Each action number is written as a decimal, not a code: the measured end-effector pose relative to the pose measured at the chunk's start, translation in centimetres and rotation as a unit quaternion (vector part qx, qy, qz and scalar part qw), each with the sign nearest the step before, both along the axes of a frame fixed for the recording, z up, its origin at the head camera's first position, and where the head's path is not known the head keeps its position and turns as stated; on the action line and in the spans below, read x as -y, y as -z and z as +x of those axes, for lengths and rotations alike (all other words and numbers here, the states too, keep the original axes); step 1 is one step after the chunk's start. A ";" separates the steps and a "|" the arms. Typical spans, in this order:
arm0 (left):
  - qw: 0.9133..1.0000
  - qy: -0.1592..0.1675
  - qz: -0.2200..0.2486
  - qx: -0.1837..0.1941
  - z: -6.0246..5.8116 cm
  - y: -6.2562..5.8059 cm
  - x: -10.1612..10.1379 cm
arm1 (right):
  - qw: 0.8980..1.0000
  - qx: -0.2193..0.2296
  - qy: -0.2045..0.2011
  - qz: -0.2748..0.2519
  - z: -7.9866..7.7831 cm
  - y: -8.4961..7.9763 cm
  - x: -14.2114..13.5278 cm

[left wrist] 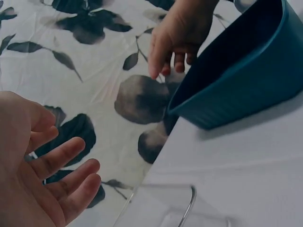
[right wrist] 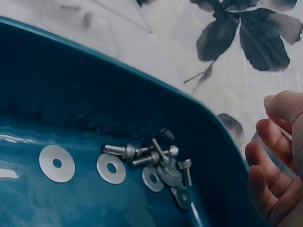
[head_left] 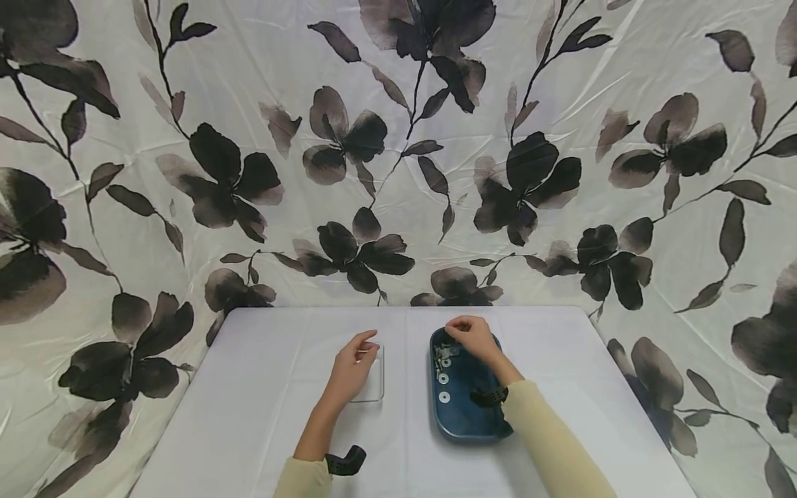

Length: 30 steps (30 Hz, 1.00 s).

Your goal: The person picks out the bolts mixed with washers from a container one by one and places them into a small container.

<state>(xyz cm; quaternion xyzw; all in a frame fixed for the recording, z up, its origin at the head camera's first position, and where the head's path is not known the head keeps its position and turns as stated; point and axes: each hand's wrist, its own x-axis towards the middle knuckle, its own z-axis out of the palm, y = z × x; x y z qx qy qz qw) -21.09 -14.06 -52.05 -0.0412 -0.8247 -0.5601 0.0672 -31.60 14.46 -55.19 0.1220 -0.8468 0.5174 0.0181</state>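
Note:
My left hand (head_left: 352, 370) hovers over a clear plastic box (head_left: 382, 377), its fingers apart and slightly bent with nothing between them. The box partly shows in the left wrist view, beneath the hand. At the far end of a blue tray (head_left: 461, 418), my right hand (head_left: 471, 337) hangs above the rim with loosely bent fingers. No item shows in its fingers (right wrist: 258, 184) in the right wrist view. Inside the tray lie flat metal washers (right wrist: 57, 163) in a row, beside a small heap of metal bolts (right wrist: 144, 155) in the corner.
Both containers stand on a white-covered table (head_left: 261, 415), the box left of the tray. Two small blurred metal pieces (right wrist: 87, 20) appear in the clear box. A floral cloth (head_left: 398, 173) hangs behind the table's far edge.

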 end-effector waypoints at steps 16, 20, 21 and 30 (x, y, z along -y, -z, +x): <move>0.993 0.081 0.029 0.081 -1.8 2.6 -5.3 | 0.999 0.032 0.020 -0.025 -0.2 2.1 -0.1; 0.989 0.091 0.028 0.108 -2.2 4.2 -6.7 | 0.999 0.041 0.031 -0.016 -0.4 2.9 -0.4; 0.988 0.091 0.030 0.118 -2.2 4.5 -7.0 | 0.999 0.041 0.032 -0.013 -0.4 3.1 -0.5; 0.976 0.101 0.098 0.165 -2.3 7.6 -8.7 | 0.994 0.097 0.050 -0.015 -0.3 5.1 -1.1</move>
